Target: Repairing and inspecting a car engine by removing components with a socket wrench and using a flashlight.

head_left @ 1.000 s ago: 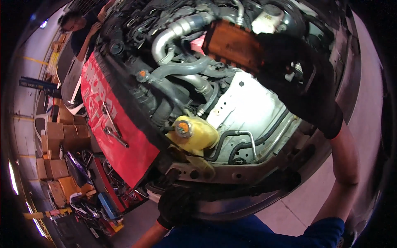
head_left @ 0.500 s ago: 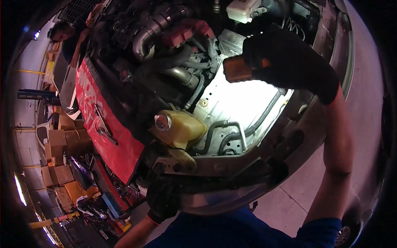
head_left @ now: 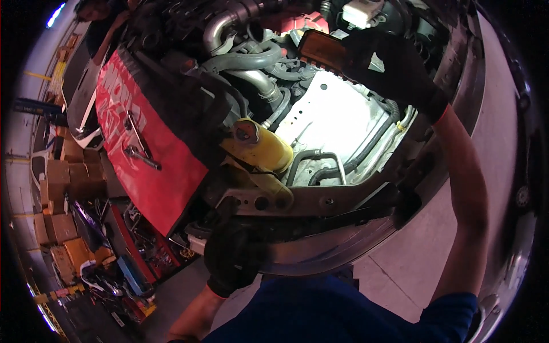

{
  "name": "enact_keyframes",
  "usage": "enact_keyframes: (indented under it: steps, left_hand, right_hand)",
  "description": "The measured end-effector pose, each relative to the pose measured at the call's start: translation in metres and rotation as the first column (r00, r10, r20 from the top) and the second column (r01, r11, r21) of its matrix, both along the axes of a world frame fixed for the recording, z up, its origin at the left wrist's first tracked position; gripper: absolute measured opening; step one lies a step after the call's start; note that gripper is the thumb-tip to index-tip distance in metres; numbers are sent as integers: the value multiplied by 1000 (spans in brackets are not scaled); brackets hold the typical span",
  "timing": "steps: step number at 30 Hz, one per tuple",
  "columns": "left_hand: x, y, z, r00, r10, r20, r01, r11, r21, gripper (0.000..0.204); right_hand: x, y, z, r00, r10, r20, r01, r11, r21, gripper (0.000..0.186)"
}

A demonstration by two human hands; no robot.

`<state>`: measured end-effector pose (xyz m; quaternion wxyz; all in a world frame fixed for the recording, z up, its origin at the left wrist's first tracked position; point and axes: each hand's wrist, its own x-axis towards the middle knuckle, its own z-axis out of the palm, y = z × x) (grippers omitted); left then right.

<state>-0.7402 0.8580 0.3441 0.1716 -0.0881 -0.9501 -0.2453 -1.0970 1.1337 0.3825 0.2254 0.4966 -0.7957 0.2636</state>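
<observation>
My right hand (head_left: 380, 66), in a black glove, grips an orange-and-black work light (head_left: 323, 52) above the engine bay. Its beam falls on a pale metal panel (head_left: 337, 120) below, which glares white. My left hand (head_left: 234, 251), also gloved in black, rests at the car's front edge beside the headlight (head_left: 326, 251). A finger of it reaches forward over the edge; the others are hard to make out against the dark trim. Just beyond that hand stands a yellowed plastic reservoir (head_left: 264, 150) with a round cap.
A red fender cover (head_left: 154, 194) lies over the front at left, with a ratchet (head_left: 140, 157) and another slim tool on it. Metal pipes (head_left: 257, 83) and hoses fill the engine bay. Another person (head_left: 106, 28) leans in at far left. Cardboard boxes (head_left: 71, 177) are stacked behind.
My right hand has shifted left and up with the work light, which now tilts more toward the engine. The view has shifted, and the pipes and reservoir are lit more brightly.
</observation>
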Motion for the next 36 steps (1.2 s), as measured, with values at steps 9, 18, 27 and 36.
enact_keyframes:
  steps: [9, 18, 27, 36]
  left_hand:
    - [-12, 8, 3, 916, 386, 106, -395, 915, 84, 59]
    - [-1, 13, -10, 791, 547, 275, -562, 826, -25, 39]
    - [-4, 18, -13, 734, 613, 291, -632, 774, -37, 38]
    - [-6, 18, -3, 804, 548, 230, -540, 835, -102, 35]
  right_hand:
    - [8, -8, 19, 991, 134, 26, -135, 990, 36, 33]
    - [-47, 11, 63, 796, 606, -9, -601, 788, -132, 38]
    - [-67, 36, 36, 854, 497, 152, -519, 832, 197, 28]
    - [-56, 37, 62, 806, 338, 486, -384, 923, -6, 32]
